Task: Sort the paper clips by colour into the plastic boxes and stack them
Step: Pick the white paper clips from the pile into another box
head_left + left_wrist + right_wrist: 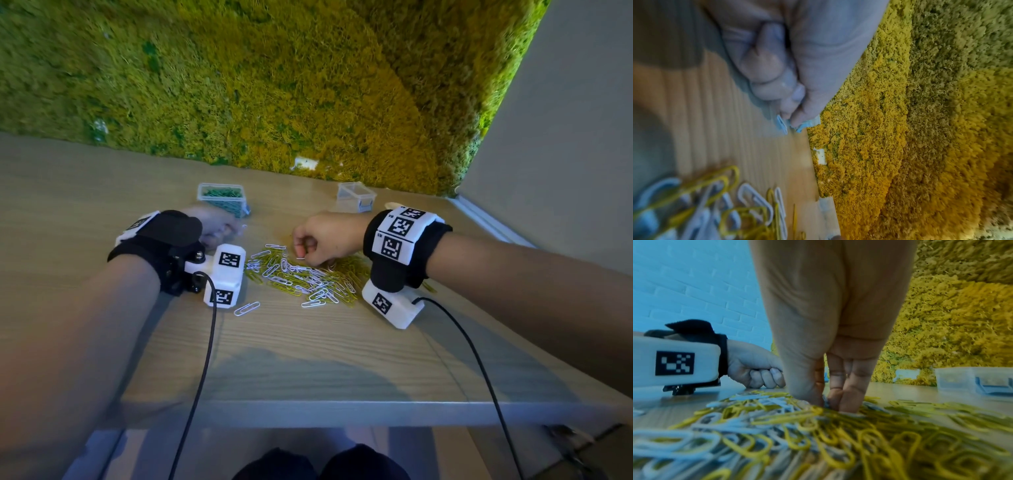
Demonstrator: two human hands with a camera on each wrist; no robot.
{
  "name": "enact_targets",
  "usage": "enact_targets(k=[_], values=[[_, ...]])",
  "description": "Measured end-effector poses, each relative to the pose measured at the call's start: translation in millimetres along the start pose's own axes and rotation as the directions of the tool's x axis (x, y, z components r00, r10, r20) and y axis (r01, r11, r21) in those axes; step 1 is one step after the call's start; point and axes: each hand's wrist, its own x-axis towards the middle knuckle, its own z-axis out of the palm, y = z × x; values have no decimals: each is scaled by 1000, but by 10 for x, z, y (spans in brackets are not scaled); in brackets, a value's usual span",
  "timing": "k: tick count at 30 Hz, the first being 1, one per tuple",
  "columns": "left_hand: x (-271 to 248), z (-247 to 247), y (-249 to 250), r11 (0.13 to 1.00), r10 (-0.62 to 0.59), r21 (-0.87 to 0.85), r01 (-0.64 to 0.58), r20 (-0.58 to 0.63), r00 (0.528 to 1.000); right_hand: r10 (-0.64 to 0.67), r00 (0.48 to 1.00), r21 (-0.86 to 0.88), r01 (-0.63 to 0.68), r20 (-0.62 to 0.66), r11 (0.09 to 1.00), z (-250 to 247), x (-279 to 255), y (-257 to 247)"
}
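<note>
Left hand [797,68] curled, pinching white paper clips [782,124] above worktop [308,359]; right hand [323,238] pinching a white clip [300,257] from mixed yellow-white pile [308,279].

- An office-like or studio room is suggested rather than a home kitchen or workshop.
- A wood-grain desk [308,359] is set against a wall clad in preserved moss [274,85] (a decorative panel).
- A white-painted brick wall [694,288] is seen from the right wrist view.
- Office supplies are spread out: paper clips [308,277] and small plastic boxes [354,196].
</note>
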Motion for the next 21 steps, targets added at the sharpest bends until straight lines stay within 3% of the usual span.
enact_targets(k=[2, 4, 5, 6, 8, 10, 11, 12, 13, 14, 16, 17, 19, 21], values=[[-34, 24, 35, 999, -33, 3, 33, 26, 999, 5, 1000, 64, -4, -9, 998, 11, -14, 45], [-60, 31, 46, 999, -40, 9, 40, 14, 999, 36, 999, 285, -27, -29, 958, 16, -28, 103], [-71, 33, 51, 999, -33, 6, 33, 5, 999, 58, 997, 446, -32, -45, 895, 11, -34, 138], [-67, 24, 48, 1000, -23, -6, 23, -3, 1000, 82, 995, 623, -30, -55, 782, 4, -45, 178], [-66, 10, 37, 999, 2, -32, -2, 6, 1000, 102, 995, 915, -27, -15, 402, -22, -71, 251], [-54, 5, 19, 999, 41, -37, -40, 40, 998, 76, 996, 998, -54, 52, 24, -60, -103, 301], [-49, 11, 10, 997, 71, -44, -69, 49, 996, 70, 995, 996, -66, 70, -60, -65, -120, 306], [-49, 21, 3, 993, 106, -50, -104, 40, 994, 82, 993, 995, -81, 85, -54, -66, -119, 313], [-50, 39, -3, 988, 144, -48, -143, 17, 989, 101, 990, 993, -105, 100, 46, -63, -122, 302], [-52, 59, -10, 982, 185, -30, -185, -13, 983, 127, 986, 962, -137, 109, 237, -64, -119, 288], [-45, 86, -11, 968, 248, 48, -245, -66, 967, 159, 982, 715, -186, 105, 674, -80, -133, 234], [-38, 90, -13, 962, 265, 86, -258, -82, 961, 175, 981, 557, -193, 86, 808, -91, -135, 230], [-35, 100, -11, 952, 276, 163, -260, -91, 957, 149, 986, 345, -165, 72, 924, -92, -144, 213], [-50, 111, -12, 932, 282, 272, -241, -124, 951, 104, 990, 227, -122, 91, 966, -68, -156, 171]])
